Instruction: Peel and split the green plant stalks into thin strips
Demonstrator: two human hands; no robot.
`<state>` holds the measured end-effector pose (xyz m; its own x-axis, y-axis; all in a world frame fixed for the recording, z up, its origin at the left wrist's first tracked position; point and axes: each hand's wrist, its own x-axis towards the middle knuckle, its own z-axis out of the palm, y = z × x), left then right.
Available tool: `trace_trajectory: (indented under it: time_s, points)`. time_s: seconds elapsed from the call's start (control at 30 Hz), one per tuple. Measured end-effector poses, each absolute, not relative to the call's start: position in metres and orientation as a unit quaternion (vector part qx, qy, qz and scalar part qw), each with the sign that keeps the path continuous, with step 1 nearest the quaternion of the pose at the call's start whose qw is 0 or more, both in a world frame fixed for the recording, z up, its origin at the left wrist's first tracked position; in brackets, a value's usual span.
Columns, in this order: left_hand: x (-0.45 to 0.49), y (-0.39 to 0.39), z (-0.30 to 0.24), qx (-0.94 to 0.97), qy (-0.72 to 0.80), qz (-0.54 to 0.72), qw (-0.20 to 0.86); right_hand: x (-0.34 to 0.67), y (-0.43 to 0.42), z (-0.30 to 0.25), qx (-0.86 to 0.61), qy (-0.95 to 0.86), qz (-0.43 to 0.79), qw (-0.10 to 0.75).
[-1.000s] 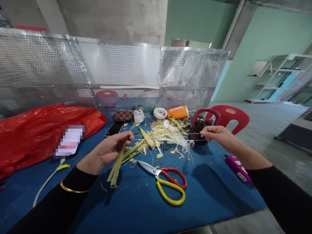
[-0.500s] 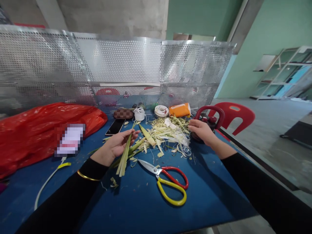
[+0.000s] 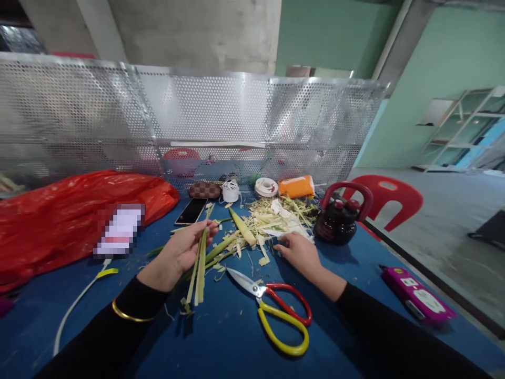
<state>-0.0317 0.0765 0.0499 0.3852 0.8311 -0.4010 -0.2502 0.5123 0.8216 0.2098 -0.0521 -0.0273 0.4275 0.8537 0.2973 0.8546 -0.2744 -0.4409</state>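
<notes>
My left hand is closed around a bundle of narrow pale-green leaf strips; their ends hang down over the table and the tops poke above the fingers. Curled low at the front of a heap of shredded trimmings is my right hand. A thin white pointed piece shows at its fingers; what they grip is mostly hidden. Between the hands lies a pale-green pointed shoot, apart from both. Scissors with one red and one yellow handle rest in front, untouched.
A dark jug with a red handle stands right of the heap, and a purple box lies further right. Behind are an orange packet and a ribbon roll. A red plastic bag and phone occupy the left.
My right hand has moved left and toward me, away from beside the jug to the heap's front. The white pointed piece now shows by its fingers. My left hand still holds the strips.
</notes>
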Motion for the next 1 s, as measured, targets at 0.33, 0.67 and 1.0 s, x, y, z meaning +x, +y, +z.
trace_trajectory:
  time_s: [0.33, 0.67, 1.0]
  points:
    - [-0.032, 0.020, 0.049, 0.400, 0.383, 0.199, 0.808, 0.183, -0.093, -0.015, -0.735, -0.563, 0.072, 0.372]
    - [-0.004, -0.024, 0.020, 0.372, 0.332, 0.021, 0.867, 0.118, -0.147, -0.015, -0.671, -0.674, -0.081, 0.298]
    - [-0.020, -0.027, 0.018, 0.339, 0.336, 0.073, 0.876, 0.114, -0.148, -0.020, -0.626, -0.716, -0.060, 0.305]
